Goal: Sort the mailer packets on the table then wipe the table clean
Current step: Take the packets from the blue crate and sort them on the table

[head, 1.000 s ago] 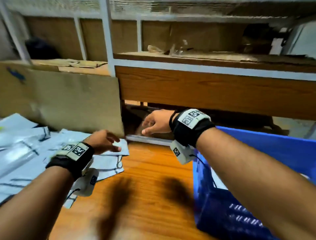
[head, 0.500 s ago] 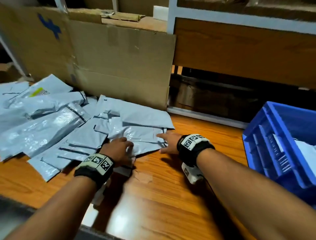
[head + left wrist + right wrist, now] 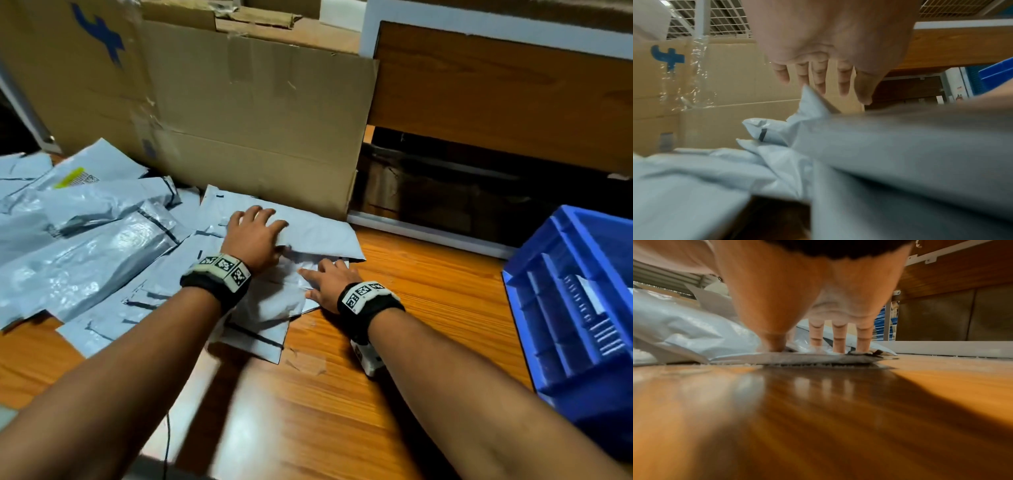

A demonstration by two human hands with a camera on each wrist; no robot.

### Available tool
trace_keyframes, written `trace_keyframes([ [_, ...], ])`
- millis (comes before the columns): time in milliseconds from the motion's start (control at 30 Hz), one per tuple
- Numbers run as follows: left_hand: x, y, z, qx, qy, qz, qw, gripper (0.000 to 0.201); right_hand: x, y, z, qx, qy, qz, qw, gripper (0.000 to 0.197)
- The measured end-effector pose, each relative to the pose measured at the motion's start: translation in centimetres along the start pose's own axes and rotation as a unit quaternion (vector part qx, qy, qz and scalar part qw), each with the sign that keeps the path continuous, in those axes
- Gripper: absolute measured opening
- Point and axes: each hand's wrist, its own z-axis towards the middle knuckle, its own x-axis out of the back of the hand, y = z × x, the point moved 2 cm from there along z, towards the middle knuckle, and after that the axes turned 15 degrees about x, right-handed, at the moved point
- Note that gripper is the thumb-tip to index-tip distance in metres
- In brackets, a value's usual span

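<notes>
Several grey mailer packets (image 3: 85, 260) lie heaped on the left half of the wooden table (image 3: 428, 291). My left hand (image 3: 260, 219) rests with spread, straight fingers on a large flat packet (image 3: 318, 236) at the pile's right end. In the left wrist view the left hand (image 3: 818, 87) is open over the blurred packets (image 3: 900, 146). My right hand (image 3: 318, 277) presses flat on a crumpled packet (image 3: 274, 301) just nearer to me. In the right wrist view its straight fingertips (image 3: 838, 347) push down on that thin packet (image 3: 818, 357).
A big cardboard box (image 3: 257, 120) stands right behind the pile. A blue plastic crate (image 3: 582, 359) sits at the right edge with something white inside. A wooden shelf panel (image 3: 496, 102) runs along the back, with a dark gap under it. Bare table lies between hands and crate.
Both hands came down from the shelf gap to the pile. My left hand then slid forward onto the far large packet, and my right hand shifted left onto the crumpled one.
</notes>
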Motion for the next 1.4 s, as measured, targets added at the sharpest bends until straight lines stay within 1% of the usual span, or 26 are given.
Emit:
trace_keyframes([
  [100,-0.4,0.7,3.7,0.012,-0.088,0.076,0.993,0.067,0.2,0.3,0.2,-0.010,-0.001,0.009,1.000,0.047],
  [133,-0.5,0.8,4.4,0.010,-0.116,0.093,0.989,0.065,0.2,0.5,0.2,-0.010,-0.002,0.009,1.000,0.044],
  [167,-0.7,0.9,4.7,0.000,-0.135,0.105,0.985,0.057,0.2,0.7,0.2,-0.008,-0.004,0.008,1.000,0.042],
  [233,-0.8,1.2,4.7,-0.023,-0.133,0.114,0.984,0.033,0.4,1.2,0.2,0.001,-0.011,0.008,1.000,0.039],
  [267,-0.9,1.2,4.7,-0.030,-0.120,0.112,0.986,0.025,0.6,1.4,0.2,0.008,-0.014,0.006,1.000,0.039],
  [300,-0.8,1.2,4.7,-0.030,-0.106,0.105,0.988,0.021,0.9,1.7,0.1,0.014,-0.016,0.005,1.000,0.038],
  [367,-0.7,1.2,4.8,-0.017,-0.097,0.069,0.993,0.024,1.7,2.4,-0.4,0.027,-0.006,0.007,1.000,0.037],
  [467,0.2,0.9,5.0,0.037,-0.096,-0.051,0.993,0.029,3.3,4.6,-2.1,0.047,0.025,0.008,0.999,0.035],
  [567,1.3,1.2,4.6,0.076,-0.087,-0.165,0.980,0.021,4.8,7.7,-4.9,0.040,0.036,0.015,0.998,0.040],
  [667,1.6,3.2,2.4,0.074,-0.108,-0.216,0.968,0.012,4.7,10.8,-8.0,0.014,0.014,0.037,0.999,0.045],
  [733,0.9,5.0,0.7,0.064,-0.127,-0.209,0.967,0.011,3.6,12.7,-9.6,-0.022,-0.016,0.046,0.999,0.044],
  [800,-0.3,6.8,-0.9,0.042,-0.169,-0.159,0.972,0.015,2.5,13.9,-10.8,-0.060,-0.041,0.070,0.995,0.038],
  [833,-0.9,7.5,-1.6,0.032,-0.193,-0.123,0.973,0.018,1.9,14.2,-11.3,-0.061,-0.068,0.067,0.994,0.039],
  [900,-1.7,8.3,-2.8,0.025,-0.225,-0.052,0.973,0.025,1.3,13.9,-12.2,-0.089,-0.114,0.076,0.987,0.049],
  [933,-1.8,8.5,-3.2,0.024,-0.226,-0.023,0.973,0.029,1.3,13.6,-12.5,-0.101,-0.111,0.072,0.986,0.050],
  [967,-1.8,8.7,-3.3,0.020,-0.216,0.002,0.976,0.035,1.6,13.2,-12.7,-0.111,-0.096,0.068,0.987,0.046],
  [1000,-1.8,8.9,-3.4,0.014,-0.195,0.019,0.981,0.042,2.0,12.6,-12.7,-0.122,-0.074,0.069,0.987,0.041],
  [1033,-1.8,9.2,-3.4,0.008,-0.177,0.025,0.984,0.051,2.3,11.8,-12.4,-0.136,-0.053,0.059,0.987,0.039],
  [1067,-1.8,9.5,-3.3,-0.003,-0.174,0.028,0.984,0.061,2.4,11.0,-11.9,-0.157,-0.047,0.051,0.985,0.045],
  [1100,-2.0,10.0,-3.5,-0.014,-0.189,0.036,0.981,0.069,2.1,9.9,-11.3,-0.172,-0.053,0.046,0.983,0.054],
  [1133,-2.2,10.4,-3.6,-0.020,-0.213,0.048,0.976,0.072,1.5,8.9,-10.6,-0.177,-0.063,0.045,0.981,0.063],
  [1167,-2.5,10.8,-3.8,-0.021,-0.235,0.054,0.970,0.068,0.8,7.9,-10.0,-0.180,-0.074,0.050,0.980,0.069],
  [1200,-2.7,11.0,-4.0,-0.016,-0.250,0.050,0.967,0.057,0.0,7.0,-9.7,-0.186,-0.082,0.059,0.977,0.073],
  [1267,-2.9,11.1,-4.4,-0.013,-0.257,0.024,0.966,0.040,-1.0,6.1,-9.6,-0.191,-0.077,0.065,0.976,0.073],
  [1333,-3.1,11.0,-4.8,-0.011,-0.250,0.006,0.968,0.040,-0.9,6.1,-10.0,-0.180,-0.070,0.062,0.979,0.067],
  [1400,-3.0,11.0,-5.2,-0.001,-0.229,-0.034,0.973,0.040,-0.5,6.9,-10.8,-0.152,-0.088,0.060,0.983,0.062],
])
